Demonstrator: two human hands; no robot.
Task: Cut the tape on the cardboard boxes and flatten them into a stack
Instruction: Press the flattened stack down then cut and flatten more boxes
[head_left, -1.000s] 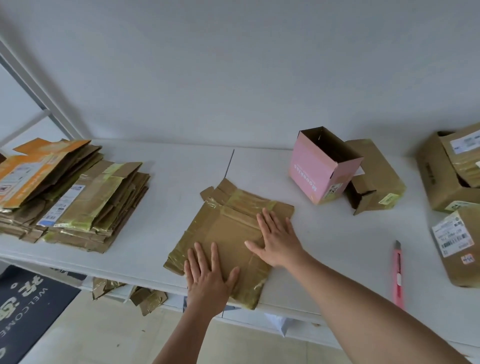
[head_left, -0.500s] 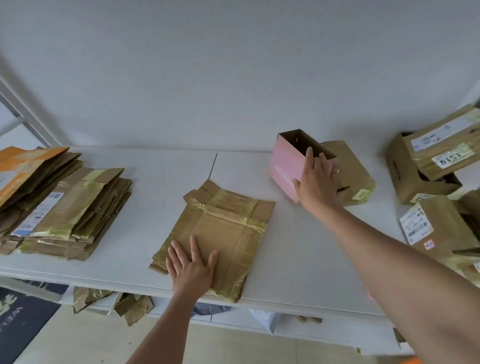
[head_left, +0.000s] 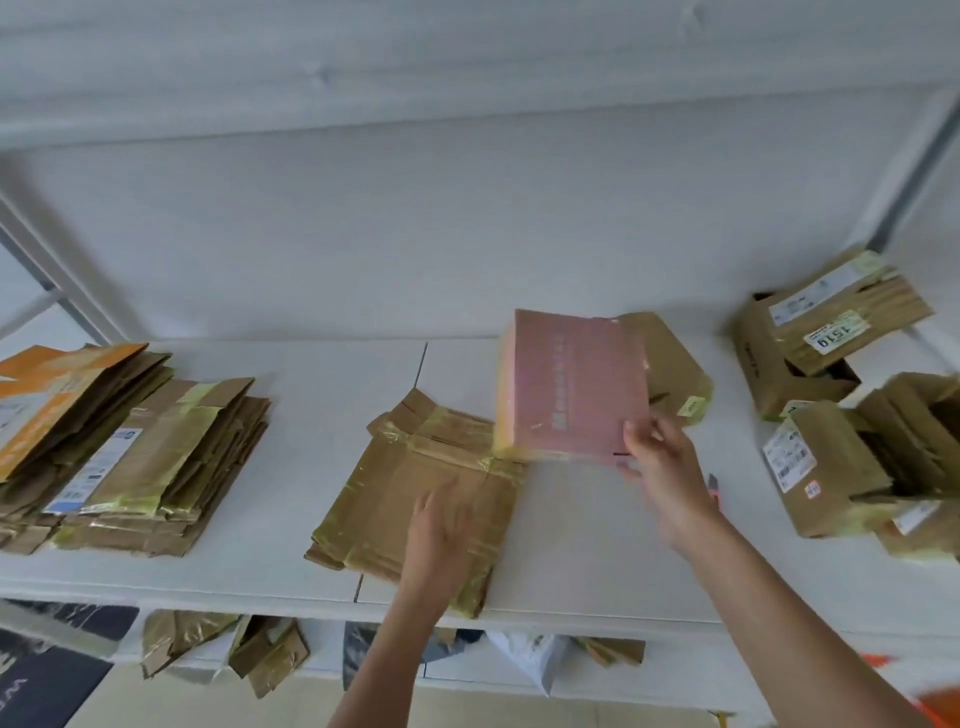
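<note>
Now we hold the pink box (head_left: 571, 384) up over the white table (head_left: 260, 566) in our right hand (head_left: 657, 462).

Our right fingers pinch its lower right corner, thumb on the near face and the rest behind, so the box hangs tilted above the far edge of the flattened box (head_left: 415, 499). Our left hand (head_left: 439, 530) is blurred over that flattened box near the table's front edge, fingers loosely spread; we cannot tell whether it touches. A stack of flattened boxes (head_left: 135, 457) lies well apart to the left. Unflattened brown boxes (head_left: 831, 457) sit to the right, and one brown box (head_left: 670, 364) is just behind the pink one.
</note>
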